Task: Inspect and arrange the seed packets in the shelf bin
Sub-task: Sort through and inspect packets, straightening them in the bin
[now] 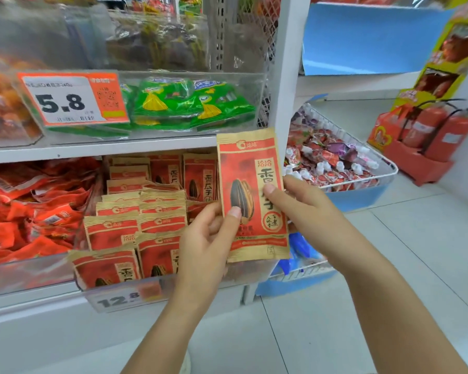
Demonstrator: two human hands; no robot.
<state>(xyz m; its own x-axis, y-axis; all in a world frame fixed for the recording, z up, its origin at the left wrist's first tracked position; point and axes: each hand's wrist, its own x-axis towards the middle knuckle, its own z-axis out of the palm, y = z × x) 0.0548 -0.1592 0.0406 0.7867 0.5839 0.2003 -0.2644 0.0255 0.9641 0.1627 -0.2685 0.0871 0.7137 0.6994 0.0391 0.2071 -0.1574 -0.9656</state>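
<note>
Before the clear bin [119, 287], both hands pinch a flat crinkled-paper packet [250, 168].

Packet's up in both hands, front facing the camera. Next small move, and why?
Probably turn the packet over to check its back. Both the left hand and right hand pinch it upright, clear of the bin, and only its printed front shows. After that it could likely go down into the bin's right side, where the standing packets leave a gap behind the left hand.
</note>
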